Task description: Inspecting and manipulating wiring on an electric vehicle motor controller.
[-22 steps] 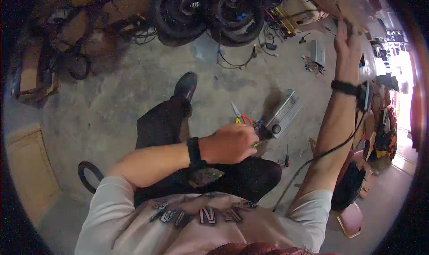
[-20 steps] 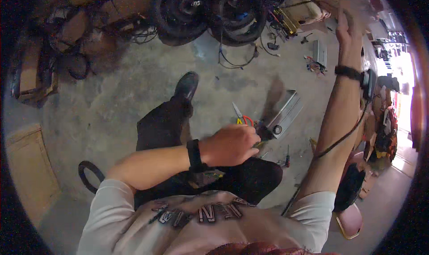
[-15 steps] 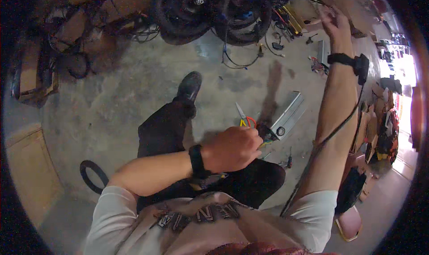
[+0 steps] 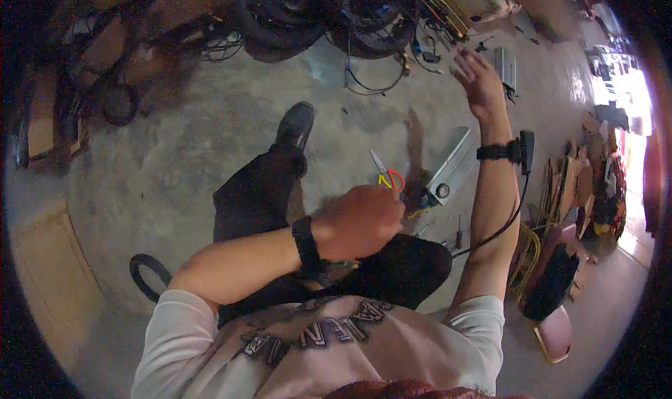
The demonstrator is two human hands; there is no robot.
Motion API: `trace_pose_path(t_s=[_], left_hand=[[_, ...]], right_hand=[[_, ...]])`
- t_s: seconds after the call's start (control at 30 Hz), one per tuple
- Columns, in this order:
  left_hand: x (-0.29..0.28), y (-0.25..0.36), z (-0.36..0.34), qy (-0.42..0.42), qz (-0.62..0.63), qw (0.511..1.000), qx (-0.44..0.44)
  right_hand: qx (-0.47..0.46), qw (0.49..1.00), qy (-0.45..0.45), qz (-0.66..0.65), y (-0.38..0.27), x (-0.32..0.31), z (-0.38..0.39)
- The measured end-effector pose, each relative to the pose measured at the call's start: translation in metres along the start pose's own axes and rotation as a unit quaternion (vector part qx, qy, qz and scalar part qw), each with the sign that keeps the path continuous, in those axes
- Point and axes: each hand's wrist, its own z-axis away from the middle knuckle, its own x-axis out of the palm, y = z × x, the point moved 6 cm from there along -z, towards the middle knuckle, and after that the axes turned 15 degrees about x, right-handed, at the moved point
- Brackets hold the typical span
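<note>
My left hand (image 4: pixel 357 224) is curled closed above my bent leg, its back toward me. Whatever the fingers may hold is hidden. Just beyond it on the floor lie scissors (image 4: pixel 381 166) with one red and one yellow handle, blades slightly apart. Right of them, a long silver metal case (image 4: pixel 449 166) has a round black-and-silver part and coloured wires at its near end. My right arm reaches forward; my right hand (image 4: pixel 481 87) hangs over the floor, fingers stretched out and somewhat blurred, with nothing visible in them. A screwdriver-like tool (image 4: pixel 458 236) lies below the case.
Black tyres (image 4: pixel 280 14) and loose cables (image 4: pixel 378 87) lie along the far side. A second silver case (image 4: pixel 505 66) is beyond my right hand. Cardboard pieces (image 4: pixel 560 182) and a coil of yellow cord (image 4: pixel 525 259) are at the right. A black ring (image 4: pixel 148 276) lies at left.
My right hand has drawn back toward me and to the left, away from the things at the far right. The left hand has shifted slightly left, still curled.
</note>
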Motion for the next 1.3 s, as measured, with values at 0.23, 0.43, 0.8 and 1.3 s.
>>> trace_pose_path(t_s=[0.23, 0.43, 0.8, 1.3], left_hand=[[0.003, 0.002, 0.008, -0.004, -0.001, 1.000, -0.016], [0.000, -0.004, 0.008, -0.047, -0.028, 0.998, 0.011], [0.014, -0.023, -0.004, -0.114, -0.078, 0.989, -0.061], [0.050, -0.035, -0.010, -0.200, -0.114, 0.969, -0.087]], right_hand=[[0.078, 0.985, 0.150, 0.040, 0.105, -0.146, 0.120], [0.210, 0.935, 0.265, 0.103, 0.291, -0.285, 0.255], [0.447, 0.828, 0.266, 0.210, 0.562, -0.219, 0.480], [0.326, 0.902, 0.228, 0.167, 0.708, -0.137, 0.544]])
